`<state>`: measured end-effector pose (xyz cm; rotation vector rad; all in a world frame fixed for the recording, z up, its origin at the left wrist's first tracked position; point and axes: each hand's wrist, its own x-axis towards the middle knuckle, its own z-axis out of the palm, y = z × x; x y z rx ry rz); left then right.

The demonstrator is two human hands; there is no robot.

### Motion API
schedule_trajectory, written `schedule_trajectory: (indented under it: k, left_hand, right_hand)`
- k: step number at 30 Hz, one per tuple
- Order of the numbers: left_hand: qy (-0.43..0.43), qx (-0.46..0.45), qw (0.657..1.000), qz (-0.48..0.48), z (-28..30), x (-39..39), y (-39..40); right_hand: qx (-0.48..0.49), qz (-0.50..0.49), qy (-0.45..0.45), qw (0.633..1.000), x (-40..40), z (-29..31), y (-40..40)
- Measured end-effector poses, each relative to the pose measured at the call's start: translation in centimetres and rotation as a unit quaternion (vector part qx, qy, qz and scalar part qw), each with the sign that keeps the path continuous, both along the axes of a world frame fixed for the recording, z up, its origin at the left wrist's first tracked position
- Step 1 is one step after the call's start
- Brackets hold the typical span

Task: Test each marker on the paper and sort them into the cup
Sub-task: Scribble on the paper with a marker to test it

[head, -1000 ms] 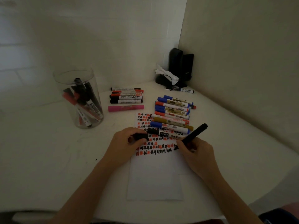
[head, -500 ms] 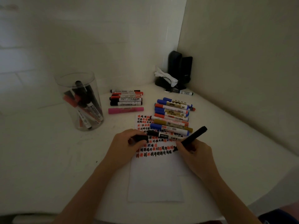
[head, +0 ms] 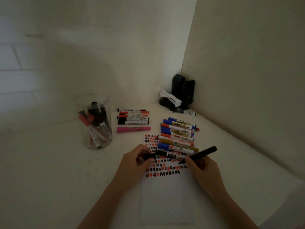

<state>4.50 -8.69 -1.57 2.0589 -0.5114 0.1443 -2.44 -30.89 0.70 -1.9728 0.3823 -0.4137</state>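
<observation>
Right, here's the white surface (head: pixel 57 171), and on it the paper (head: pixel 166 200), its upper part filled with rows of red and black test marks, the lower part blank. Far left stands the clear cup (head: pixel 94 121), already holding several sorted markers. Plenty remain: a row of markers (head: pixel 178 134) lying across the paper's top edge, a smaller group (head: pixel 132 117) beyond, and 1 pink marker (head: pixel 133 129). So, by my reckoning, well underway but far from finished. The right hand (head: pixel 204 171) has its grip curled round a black marker (head: pixel 200 154), tip down at the marks. The left hand (head: pixel 135 162) pinches the black cap (head: pixel 149 157).
</observation>
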Motion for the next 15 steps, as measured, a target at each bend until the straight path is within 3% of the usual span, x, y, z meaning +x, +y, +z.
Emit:
schedule_trajectory:
  k: [4,15]
  left_hand:
    - [0.003,-0.011,1.0,-0.008,0.1,0.0,0.1]
    - [0.024,-0.094,0.995,-0.009,-0.1,0.3,0.6]
  right_hand:
    - [0.094,0.02,-0.033,0.995,0.7,1.0,2.6]
    - [0.26,0.045,0.018,0.964,2.4,1.3,7.3]
